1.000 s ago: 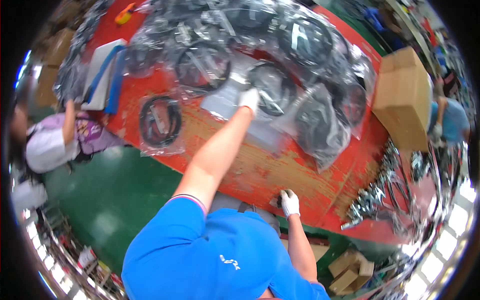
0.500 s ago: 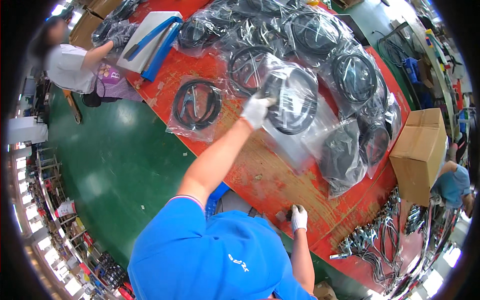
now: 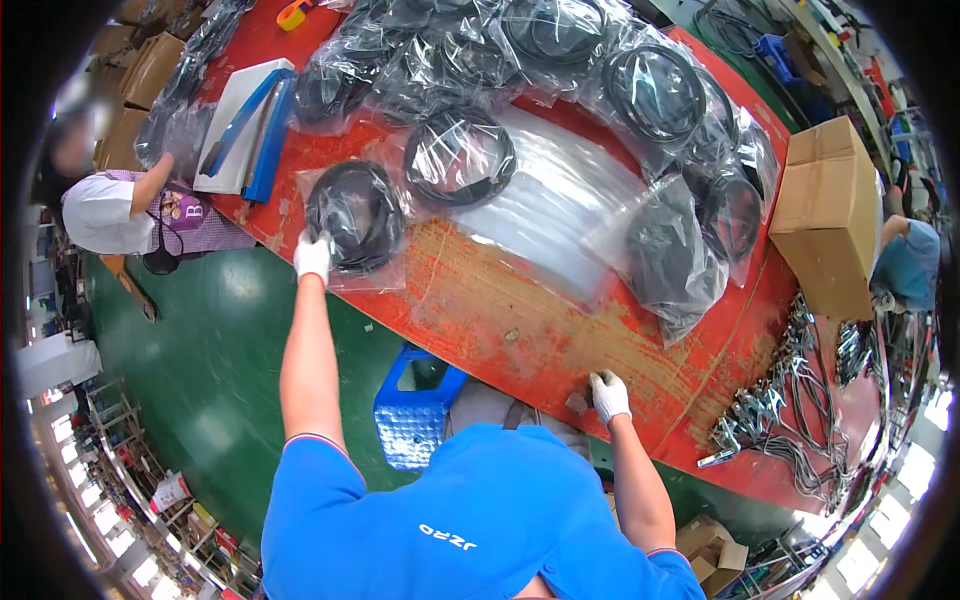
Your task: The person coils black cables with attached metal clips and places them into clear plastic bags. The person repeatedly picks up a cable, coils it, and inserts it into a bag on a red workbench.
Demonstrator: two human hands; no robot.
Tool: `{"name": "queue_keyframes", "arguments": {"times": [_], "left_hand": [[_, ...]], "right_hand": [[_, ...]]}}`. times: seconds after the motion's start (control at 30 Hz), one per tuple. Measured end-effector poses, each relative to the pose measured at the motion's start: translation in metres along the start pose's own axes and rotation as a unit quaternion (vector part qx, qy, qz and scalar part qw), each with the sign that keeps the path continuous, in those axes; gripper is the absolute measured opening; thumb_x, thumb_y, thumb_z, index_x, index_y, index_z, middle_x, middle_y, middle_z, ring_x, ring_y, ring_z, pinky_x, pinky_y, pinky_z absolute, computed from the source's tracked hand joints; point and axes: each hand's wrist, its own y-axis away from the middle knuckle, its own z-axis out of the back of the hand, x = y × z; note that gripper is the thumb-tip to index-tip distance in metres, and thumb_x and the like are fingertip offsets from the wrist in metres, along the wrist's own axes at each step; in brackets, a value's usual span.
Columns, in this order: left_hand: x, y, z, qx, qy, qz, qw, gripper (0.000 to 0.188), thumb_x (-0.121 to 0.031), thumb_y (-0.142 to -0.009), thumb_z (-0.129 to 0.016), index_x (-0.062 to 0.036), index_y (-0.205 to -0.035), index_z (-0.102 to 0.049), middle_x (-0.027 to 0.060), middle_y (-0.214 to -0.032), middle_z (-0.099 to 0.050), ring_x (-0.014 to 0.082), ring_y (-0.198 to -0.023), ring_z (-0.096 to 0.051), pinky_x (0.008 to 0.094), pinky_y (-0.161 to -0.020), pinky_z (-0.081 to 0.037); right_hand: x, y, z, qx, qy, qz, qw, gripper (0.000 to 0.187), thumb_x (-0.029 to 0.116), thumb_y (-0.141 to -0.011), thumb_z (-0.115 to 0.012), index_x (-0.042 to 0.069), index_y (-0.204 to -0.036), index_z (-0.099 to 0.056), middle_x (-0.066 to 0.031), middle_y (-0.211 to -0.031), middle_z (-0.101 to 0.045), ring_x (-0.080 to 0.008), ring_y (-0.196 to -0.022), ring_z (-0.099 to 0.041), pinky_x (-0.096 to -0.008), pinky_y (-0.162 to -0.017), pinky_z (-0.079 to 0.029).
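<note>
My left hand (image 3: 313, 256), in a white glove, grips the near edge of a clear plastic bag with a black cable coil (image 3: 356, 215) in it. That bag lies at the left edge of the red table, over the spot of another bagged coil. Just to its right is a second bagged cable coil (image 3: 459, 157). My right hand (image 3: 608, 396), also gloved, rests at the table's near edge with its fingers curled and nothing visible in them. A stack of flat clear plastic bags (image 3: 545, 200) lies in the middle.
Several bagged coils (image 3: 655, 93) pile along the far side of the worn red table (image 3: 500, 330). A blue-and-white bag sealer (image 3: 245, 130) stands far left, near a co-worker. At right are a cardboard box (image 3: 825, 215) and metal clamps with cables (image 3: 765, 400). A blue stool (image 3: 412, 405) is below.
My left hand has carried the bagged cable coil from over the middle left onto the bagged coil at the table edge, baring the flat bags. My right hand stays at the near edge.
</note>
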Motion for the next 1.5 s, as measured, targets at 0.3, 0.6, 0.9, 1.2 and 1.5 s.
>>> {"name": "queue_keyframes", "arguments": {"times": [0.3,0.6,0.9,1.2,1.5], "left_hand": [[-0.206,0.187,-0.132,0.079,-0.157,-0.409,0.896,0.057,-0.044,-0.090,-0.072,-0.0162,-0.140,-0.063,0.0213,-0.150,-0.052,0.0431,-0.145,-0.041,0.0572,-0.121,-0.031],[-0.270,0.367,-0.228,0.289,-0.002,-0.642,0.711,0.046,-0.030,-0.089,-0.076,-0.0087,-0.130,-0.068,0.0249,-0.138,-0.061,0.0464,-0.131,-0.054,0.0565,-0.113,-0.041],[-0.257,0.516,-0.225,0.374,0.005,-0.666,0.645,0.037,-0.032,-0.092,-0.074,-0.0076,-0.119,-0.071,0.0227,-0.129,-0.066,0.0440,-0.124,-0.058,0.0550,-0.109,-0.044],[-0.298,0.649,-0.241,0.442,-0.033,-0.628,0.640,0.027,-0.030,-0.097,-0.069,-0.0079,-0.111,-0.074,0.0165,-0.110,-0.073,0.0376,-0.105,-0.069,0.0482,-0.093,-0.054],[-0.350,0.852,-0.226,0.471,-0.020,-0.589,0.656,0.023,-0.026,-0.096,-0.071,-0.0065,-0.108,-0.074,0.0164,-0.111,-0.075,0.0370,-0.103,-0.071,0.0455,-0.093,-0.056]], "right_hand": [[-0.056,0.045,0.002,-0.081,-0.041,-0.070,0.993,0.024,0.024,-0.103,-0.060,0.002,-0.098,-0.067,-0.0062,-0.074,-0.063,-0.0162,-0.060,-0.059,-0.0345,-0.054,-0.049],[-0.092,0.142,0.029,-0.191,0.020,-0.103,0.976,0.047,0.041,-0.099,-0.055,0.001,-0.118,-0.071,-0.0241,-0.122,-0.072,-0.0407,-0.118,-0.067,-0.0462,-0.102,-0.052],[-0.255,0.200,0.020,-0.383,-0.230,-0.204,0.871,0.023,0.023,-0.102,-0.061,0.005,-0.113,-0.067,-0.0071,-0.081,-0.067,-0.0168,-0.061,-0.063,-0.0361,-0.054,-0.052],[-0.391,0.174,0.224,-0.564,-0.181,-0.096,0.800,0.026,0.021,-0.100,-0.061,0.004,-0.119,-0.069,-0.0130,-0.094,-0.074,-0.0223,-0.072,-0.071,-0.0369,-0.066,-0.057],[-0.367,0.109,0.467,-0.647,0.157,0.118,0.737,0.032,0.025,-0.090,-0.067,0.012,-0.119,-0.069,-0.0127,-0.120,-0.070,-0.0356,-0.114,-0.065,-0.0511,-0.104,-0.047]]}}
